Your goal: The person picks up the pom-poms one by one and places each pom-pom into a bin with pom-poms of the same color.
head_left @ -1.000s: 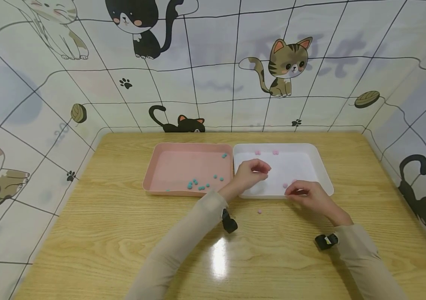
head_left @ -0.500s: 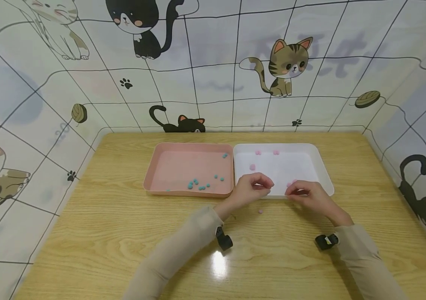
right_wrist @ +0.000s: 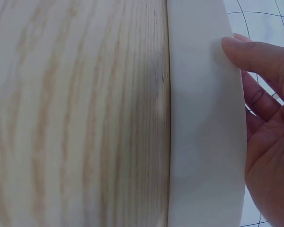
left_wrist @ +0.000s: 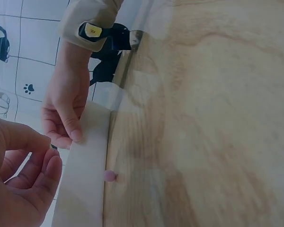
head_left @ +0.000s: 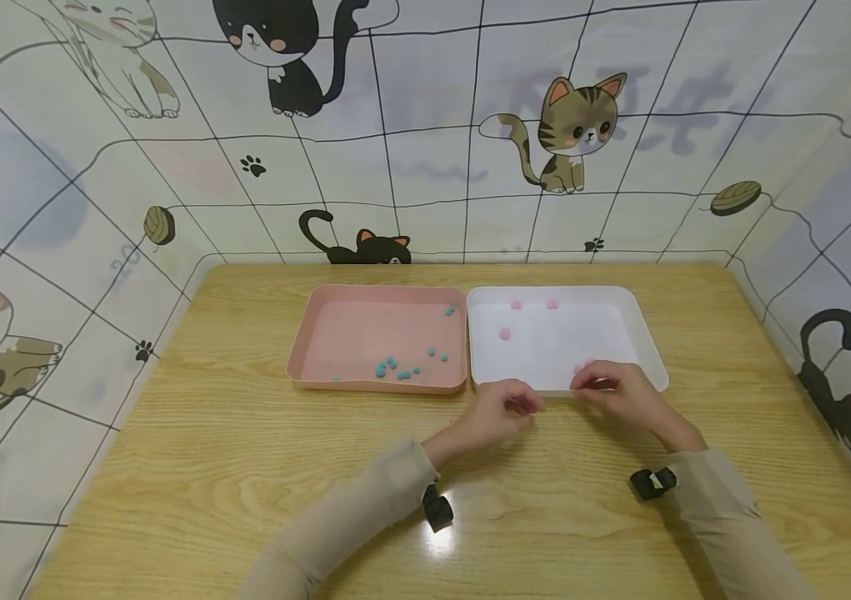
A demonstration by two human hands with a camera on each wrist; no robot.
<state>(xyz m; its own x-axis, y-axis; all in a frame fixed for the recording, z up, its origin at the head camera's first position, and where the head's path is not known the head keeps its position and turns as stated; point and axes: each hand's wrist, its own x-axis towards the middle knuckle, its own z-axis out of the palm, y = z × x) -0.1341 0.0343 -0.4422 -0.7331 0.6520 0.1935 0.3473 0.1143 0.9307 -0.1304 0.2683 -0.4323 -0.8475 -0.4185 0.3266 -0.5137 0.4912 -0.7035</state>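
Observation:
My left hand [head_left: 496,414] hovers at the front wall of the white tray [head_left: 646,337], fingers loosely curled with nothing showing between them. Beside that wall a small pink ball [left_wrist: 110,176] lies on the wooden table in the left wrist view; from the head my left hand hides it. With thumb outside and fingers inside, my right hand [head_left: 620,396] pinches the tray's front rim. The thumb [right_wrist: 234,49] presses the outer wall in the right wrist view. Inside the white tray lie several pink balls [head_left: 505,333], some partly behind my right hand.
A pink tray [head_left: 305,329] stands against the white tray's left side and holds several small teal balls [head_left: 381,370]. Cat-print cloth walls [head_left: 425,167] rise behind and at both sides of the wooden table [head_left: 207,433].
My left hand has drawn back from inside the white tray to its front edge, uncovering a pink ball in the tray and covering the one on the table. My right hand stays put.

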